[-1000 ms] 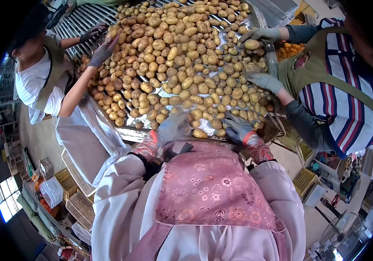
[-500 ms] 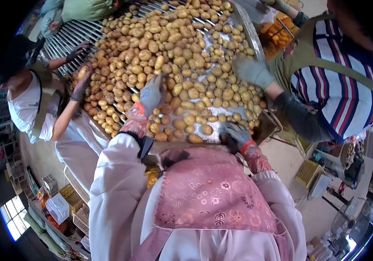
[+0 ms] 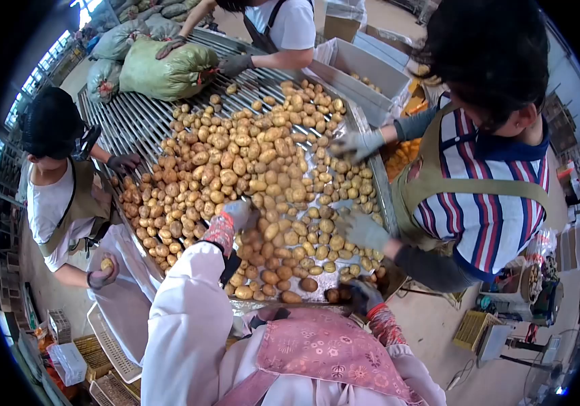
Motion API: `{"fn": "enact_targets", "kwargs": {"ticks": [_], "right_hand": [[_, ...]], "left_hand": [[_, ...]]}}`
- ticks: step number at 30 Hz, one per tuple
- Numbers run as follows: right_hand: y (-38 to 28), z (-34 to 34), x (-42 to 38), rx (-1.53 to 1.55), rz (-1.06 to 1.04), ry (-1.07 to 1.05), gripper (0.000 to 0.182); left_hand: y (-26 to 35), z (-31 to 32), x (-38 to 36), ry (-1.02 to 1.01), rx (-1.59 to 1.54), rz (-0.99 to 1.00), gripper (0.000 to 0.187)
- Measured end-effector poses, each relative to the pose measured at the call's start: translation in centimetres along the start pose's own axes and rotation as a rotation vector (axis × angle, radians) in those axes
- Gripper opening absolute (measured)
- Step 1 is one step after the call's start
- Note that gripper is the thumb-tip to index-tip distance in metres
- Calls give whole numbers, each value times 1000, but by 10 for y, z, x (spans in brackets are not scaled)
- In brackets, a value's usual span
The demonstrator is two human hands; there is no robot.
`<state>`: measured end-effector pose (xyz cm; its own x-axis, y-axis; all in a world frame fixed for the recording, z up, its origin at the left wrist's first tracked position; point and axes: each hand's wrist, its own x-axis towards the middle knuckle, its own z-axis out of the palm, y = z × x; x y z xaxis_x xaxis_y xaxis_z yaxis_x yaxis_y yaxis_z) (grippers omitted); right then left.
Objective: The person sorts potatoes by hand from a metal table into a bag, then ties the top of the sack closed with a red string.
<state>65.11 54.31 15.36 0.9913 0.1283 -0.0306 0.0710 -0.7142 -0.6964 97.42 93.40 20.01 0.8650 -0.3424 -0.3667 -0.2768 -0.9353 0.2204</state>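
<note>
A thick spread of potatoes (image 3: pixel 229 177) covers the metal sorting table. My left hand (image 3: pixel 240 215), in a grey glove with a red patterned cuff, reaches in among them; its fingers look stretched out against the potatoes, their tips partly hidden. Potatoes just right of it are smeared by motion. At the near right corner, my right hand (image 3: pixel 363 296) wears a grey and dark glove. It is close to a dark potato (image 3: pixel 332 296) at the table edge. Its fingers are dark and blurred, and I cannot see whether they grip anything.
Metal roller bars (image 3: pixel 124 111) form the far left, with a full green sack (image 3: pixel 165 70) on them. A co-worker in a striped shirt (image 3: pixel 486 183) handles potatoes at right. Another, on the left, holds a potato (image 3: pixel 106 263). A third touches the sack. Grey bins (image 3: pixel 371 78) stand behind.
My view has tilted up, bringing the far co-worker and bins into sight. Potatoes near my left hand have shifted. The left co-worker's potato-holding hand has dropped away from the table.
</note>
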Motion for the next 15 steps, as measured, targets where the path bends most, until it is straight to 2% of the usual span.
{"fn": "enact_targets", "kwargs": {"ticks": [1, 2, 3, 4, 5, 6, 7, 9, 11, 13, 15], "right_hand": [[-9, 6, 8, 120, -97, 59, 37], [-12, 15, 19, -23, -197, 33, 39], [-18, 10, 31, -125, -216, -114, 39], [-24, 5, 43, -222, -247, -261, 39], [-36, -6, 61, -266, -202, -526, 36], [-25, 8, 68, -539, 84, -614, 25], [-23, -5, 70, -322, 134, -483, 23], [31, -3, 42, -201, -337, 128, 33], [21, -3, 37, -322, -144, 10, 34], [-34, -3, 49, -242, -73, -28, 34], [-68, 11, 60, 97, -250, -73, 31]], "left_hand": [[5, 3, -7, -39, -49, 0, 37], [10, 12, -19, -104, -129, 21, 40], [10, 37, -26, -20, -170, -28, 50], [15, 52, -44, 215, -247, 102, 53], [22, 67, -68, 435, -324, 225, 57], [34, 63, -99, 366, -223, 219, 58], [43, 54, -126, 284, -127, 224, 59], [42, 71, -162, 274, -11, 247, 57], [29, 81, -197, 295, -72, 229, 56], [14, 104, -220, 354, -48, 226, 55], [7, 120, -231, 393, 65, 187, 51]]}}
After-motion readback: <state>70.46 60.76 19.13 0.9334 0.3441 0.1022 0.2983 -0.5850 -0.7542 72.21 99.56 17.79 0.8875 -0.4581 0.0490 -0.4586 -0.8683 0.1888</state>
